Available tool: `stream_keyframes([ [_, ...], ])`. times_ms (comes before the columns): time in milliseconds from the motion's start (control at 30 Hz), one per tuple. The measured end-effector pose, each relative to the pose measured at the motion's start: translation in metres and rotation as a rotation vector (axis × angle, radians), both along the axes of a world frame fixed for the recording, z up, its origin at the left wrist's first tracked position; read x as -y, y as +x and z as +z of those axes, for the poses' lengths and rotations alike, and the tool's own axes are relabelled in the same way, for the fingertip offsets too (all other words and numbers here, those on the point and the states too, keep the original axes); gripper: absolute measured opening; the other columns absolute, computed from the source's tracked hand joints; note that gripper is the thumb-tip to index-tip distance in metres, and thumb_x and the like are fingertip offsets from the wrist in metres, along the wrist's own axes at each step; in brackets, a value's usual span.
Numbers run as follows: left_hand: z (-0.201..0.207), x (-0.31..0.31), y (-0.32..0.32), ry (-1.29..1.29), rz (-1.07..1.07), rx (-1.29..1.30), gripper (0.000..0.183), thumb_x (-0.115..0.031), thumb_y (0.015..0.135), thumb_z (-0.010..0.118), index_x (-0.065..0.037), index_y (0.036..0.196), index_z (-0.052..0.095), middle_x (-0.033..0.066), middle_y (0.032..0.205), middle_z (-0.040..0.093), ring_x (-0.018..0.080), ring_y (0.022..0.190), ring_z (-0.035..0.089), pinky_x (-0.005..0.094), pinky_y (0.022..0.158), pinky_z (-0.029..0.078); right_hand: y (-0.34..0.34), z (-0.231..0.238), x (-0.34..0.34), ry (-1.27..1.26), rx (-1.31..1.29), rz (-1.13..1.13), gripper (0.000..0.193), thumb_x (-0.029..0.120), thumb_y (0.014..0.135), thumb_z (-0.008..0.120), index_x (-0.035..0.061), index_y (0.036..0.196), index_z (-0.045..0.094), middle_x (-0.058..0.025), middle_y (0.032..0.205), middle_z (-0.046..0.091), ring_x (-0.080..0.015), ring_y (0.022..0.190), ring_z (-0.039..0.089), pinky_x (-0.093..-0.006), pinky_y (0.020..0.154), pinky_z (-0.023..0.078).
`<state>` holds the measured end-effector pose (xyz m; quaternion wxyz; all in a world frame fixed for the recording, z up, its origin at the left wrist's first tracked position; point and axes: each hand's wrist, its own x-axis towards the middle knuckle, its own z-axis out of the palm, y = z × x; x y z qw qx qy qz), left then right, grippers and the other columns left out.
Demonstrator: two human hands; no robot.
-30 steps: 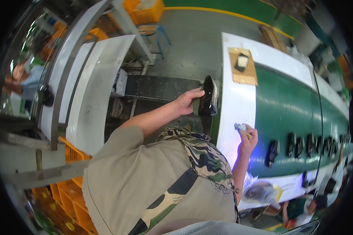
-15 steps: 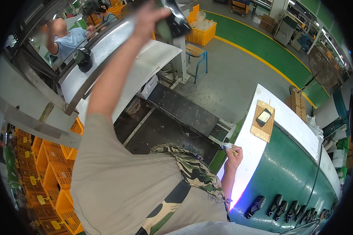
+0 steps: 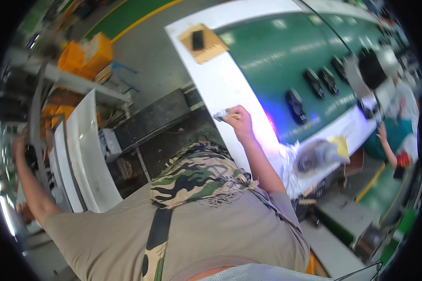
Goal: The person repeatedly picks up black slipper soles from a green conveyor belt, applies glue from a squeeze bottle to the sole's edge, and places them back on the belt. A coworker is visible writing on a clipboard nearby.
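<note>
My left hand is stretched out to the far left, beyond a metal rail, and is blurred. A dark, shiny, shoe-like piece is close to it, partly behind the rail; whether my fingers hold it I cannot make out. My right hand is closed round a small brush with a yellowish handle and a pale head pointing left, above the white table edge. To its right, several black shoes lie in a row on a green conveyor belt.
A phone lies on a brown board at the table's far end. Yellow crates stand at the back left, near a pale metal chute. At right, another person's hand shows beyond a plastic-wrapped object.
My view has swung to the right. My left arm has gone from raised across the front to stretched out at the far left. My right hand still holds the brush.
</note>
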<state>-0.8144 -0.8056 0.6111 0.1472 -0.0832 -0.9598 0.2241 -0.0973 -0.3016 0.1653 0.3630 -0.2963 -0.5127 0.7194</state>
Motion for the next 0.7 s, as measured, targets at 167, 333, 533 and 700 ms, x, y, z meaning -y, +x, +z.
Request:
stream_keyframes([
  [167,-0.097,-0.271,0.058,0.575,-0.608,0.433,0.050,-0.039,0.086,0.066,0.001,0.116,0.066,0.0148,0.109,0.069,0.0220,0.097,0.065,0.0335,0.085,0.048,0.074,-0.022,-0.007,-0.076,-0.035,-0.174,0.018,0.002,0.078,0.074,0.0034,0.087,0.058,-0.0030,0.085,0.061,-0.0095,0.076,0.057,-0.0248,0.068,0.048],
  [333,-0.281,-0.538,0.356,0.747,-0.654,1.336,0.032,-0.033,0.087,0.070,-0.004,0.100,0.069,0.0029,0.081,0.066,0.0091,0.073,0.060,0.0236,0.064,0.047,0.136,-0.027,0.013,-0.096,-0.026,-0.410,0.018,0.006,0.079,0.074,0.0023,0.089,0.059,0.0015,0.076,0.058,-0.0063,0.068,0.053,-0.0226,0.062,0.046],
  [533,-0.503,-0.674,0.591,0.280,-1.153,1.628,0.052,-0.037,0.078,0.077,0.001,0.112,0.067,0.0132,0.101,0.069,0.0228,0.093,0.066,0.0336,0.079,0.052,0.188,0.001,0.047,-0.046,0.129,-0.731,0.018,0.007,0.079,0.075,0.0042,0.086,0.059,0.0010,0.077,0.058,-0.0062,0.068,0.053,-0.0223,0.061,0.046],
  [700,-0.526,-0.730,0.760,-0.111,-2.126,1.028,0.067,-0.020,0.070,0.076,-0.004,0.130,0.051,0.0163,0.135,0.051,0.0343,0.125,0.050,0.0417,0.102,0.043,0.226,0.016,0.110,-0.151,0.164,-1.129,0.020,0.003,0.078,0.075,0.0052,0.085,0.056,0.0002,0.078,0.058,-0.0071,0.068,0.054,-0.0229,0.061,0.046],
])
